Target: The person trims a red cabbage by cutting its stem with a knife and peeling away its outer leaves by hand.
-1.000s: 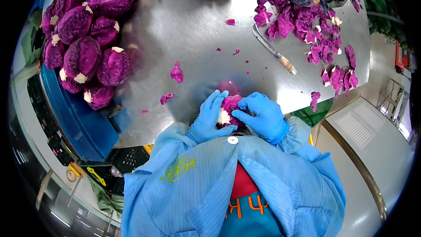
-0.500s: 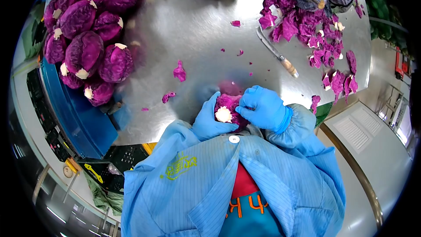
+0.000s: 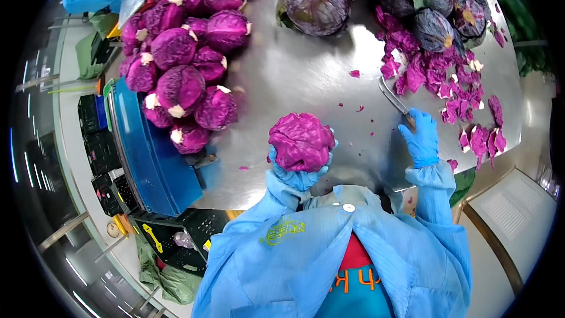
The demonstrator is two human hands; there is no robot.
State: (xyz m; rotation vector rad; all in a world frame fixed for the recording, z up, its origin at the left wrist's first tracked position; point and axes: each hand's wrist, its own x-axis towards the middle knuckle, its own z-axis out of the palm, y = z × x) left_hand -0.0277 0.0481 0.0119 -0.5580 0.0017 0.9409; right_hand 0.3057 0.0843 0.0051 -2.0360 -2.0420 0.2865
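Note:
My left hand [image 3: 299, 179], in a blue glove, cups a trimmed red cabbage [image 3: 302, 141] from below, near the front edge of the steel table. The cabbage's smooth purple side faces up, and most of my fingers are hidden under it. Off to the right, my gloved right hand [image 3: 422, 138] is closed around the handle of a knife [image 3: 393, 96]. The knife's curved blade points away from me, close to the tabletop. My hand covers nearly all of the handle.
Trimmed red cabbages [image 3: 181, 85] are piled at the left, beside a blue bin [image 3: 154, 147]. Untrimmed dark cabbages [image 3: 315, 5] stand at the back. Purple leaf scraps [image 3: 450, 82] lie at the right of the steel table [image 3: 265, 82]. A black crate [image 3: 179, 241] is below left.
My right hand has left the cabbage and reached right to the knife handle. The cabbage in my left hand has turned, so its white stem end no longer shows. The view has shifted.

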